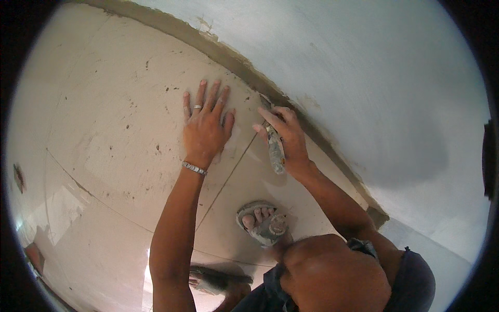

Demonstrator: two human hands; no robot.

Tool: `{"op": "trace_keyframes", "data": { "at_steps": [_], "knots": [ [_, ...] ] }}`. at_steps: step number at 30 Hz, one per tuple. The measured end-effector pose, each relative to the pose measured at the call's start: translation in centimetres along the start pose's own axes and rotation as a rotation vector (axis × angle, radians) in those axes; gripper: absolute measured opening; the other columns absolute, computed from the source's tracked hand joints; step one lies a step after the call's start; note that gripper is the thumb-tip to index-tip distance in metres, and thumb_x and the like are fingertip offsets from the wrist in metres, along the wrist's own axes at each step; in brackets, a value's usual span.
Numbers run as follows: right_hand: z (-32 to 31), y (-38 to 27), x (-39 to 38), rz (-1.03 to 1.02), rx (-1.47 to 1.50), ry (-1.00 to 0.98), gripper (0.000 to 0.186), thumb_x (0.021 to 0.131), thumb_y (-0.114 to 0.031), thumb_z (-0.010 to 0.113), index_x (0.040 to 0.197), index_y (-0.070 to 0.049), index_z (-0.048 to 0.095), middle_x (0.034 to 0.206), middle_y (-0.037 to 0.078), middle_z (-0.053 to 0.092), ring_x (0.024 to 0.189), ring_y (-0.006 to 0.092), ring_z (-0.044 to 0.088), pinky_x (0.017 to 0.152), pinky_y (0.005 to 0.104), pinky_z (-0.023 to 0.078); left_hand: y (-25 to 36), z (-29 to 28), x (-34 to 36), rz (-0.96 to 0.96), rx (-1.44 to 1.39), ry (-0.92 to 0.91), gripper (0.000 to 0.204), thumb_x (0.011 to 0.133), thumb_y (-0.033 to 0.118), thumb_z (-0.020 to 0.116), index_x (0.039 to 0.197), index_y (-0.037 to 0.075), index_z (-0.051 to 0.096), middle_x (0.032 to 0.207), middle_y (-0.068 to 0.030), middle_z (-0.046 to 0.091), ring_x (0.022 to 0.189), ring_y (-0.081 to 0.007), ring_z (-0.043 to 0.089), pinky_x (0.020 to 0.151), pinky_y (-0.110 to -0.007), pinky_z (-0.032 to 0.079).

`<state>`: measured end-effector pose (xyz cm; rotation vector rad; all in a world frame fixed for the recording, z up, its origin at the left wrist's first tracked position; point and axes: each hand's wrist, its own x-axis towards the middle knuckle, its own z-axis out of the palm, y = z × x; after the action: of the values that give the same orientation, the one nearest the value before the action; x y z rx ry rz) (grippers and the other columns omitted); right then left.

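Crouching over tile floor (119, 156) at grey wall (364, 67), left hand (205, 130) lies flat, fingers spread on tile, right hand (288, 138) grips scraper (274, 148) at the wall joint (228, 52); dark specks remain, so cleaning seems partly done.

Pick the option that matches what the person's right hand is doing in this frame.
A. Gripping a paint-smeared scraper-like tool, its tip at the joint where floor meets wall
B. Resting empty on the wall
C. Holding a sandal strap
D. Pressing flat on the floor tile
A: the right hand is closed around the tool, while the left hand lies flat on the floor tile.
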<state>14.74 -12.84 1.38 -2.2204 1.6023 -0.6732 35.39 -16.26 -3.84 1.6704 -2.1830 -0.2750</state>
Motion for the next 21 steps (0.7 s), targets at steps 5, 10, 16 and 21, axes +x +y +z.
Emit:
{"op": "trace_keyframes", "data": {
  "at_steps": [5, 10, 16, 21],
  "knots": [
    [1.7, 1.1, -0.6, -0.111, 0.093, -0.027, 0.047, 0.078, 0.004, 0.072, 0.123, -0.006, 0.065, 0.116, 0.015, 0.06, 0.105, 0.0347, 0.059, 0.089, 0.0435, 0.051, -0.2, 0.4, -1.5, -0.001, 0.077, 0.0, 0.053, 0.099, 0.033, 0.056, 0.149, 0.018, 0.048, 0.161, -0.0028, 0.039, 0.151, -0.0274, 0.028, 0.124, -0.053, 0.017],
    [3.5, 2.0, -0.6, -0.174, 0.06, 0.015, 0.058, 0.07, 0.011, 0.066, 0.125, -0.006, 0.063, 0.119, 0.014, 0.06, 0.109, 0.0374, 0.059, 0.093, 0.0447, 0.051, -0.5, -0.4, -5.1, -0.049, 0.121, -0.048, 0.054, 0.099, 0.032, 0.053, 0.151, 0.018, 0.046, 0.162, -0.0022, 0.035, 0.153, -0.0268, 0.026, 0.125, -0.052, 0.015],
    [4.4, 1.7, -0.1, -0.146, -0.047, 0.058, 0.055, 0.072, 0.005, 0.068, 0.126, -0.004, 0.061, 0.123, 0.014, 0.056, 0.119, 0.0366, 0.054, 0.098, 0.0457, 0.05, -0.5, -1.5, -7.3, -0.093, 0.156, -0.06, 0.055, 0.101, 0.035, 0.05, 0.153, 0.021, 0.043, 0.164, -0.0008, 0.032, 0.154, -0.0262, 0.021, 0.126, -0.052, 0.013],
    [4.7, 0.3, 0.7, -0.159, -0.237, 0.046, 0.044, 0.08, -0.005, 0.064, 0.124, 0.0, 0.06, 0.122, 0.016, 0.054, 0.114, 0.0369, 0.054, 0.092, 0.0468, 0.052, -1.4, -1.9, -6.5, -0.052, 0.169, -0.086, 0.055, 0.1, 0.03, 0.053, 0.153, 0.019, 0.044, 0.163, -0.0039, 0.034, 0.154, -0.0277, 0.022, 0.125, -0.053, 0.012]
  ]
}}
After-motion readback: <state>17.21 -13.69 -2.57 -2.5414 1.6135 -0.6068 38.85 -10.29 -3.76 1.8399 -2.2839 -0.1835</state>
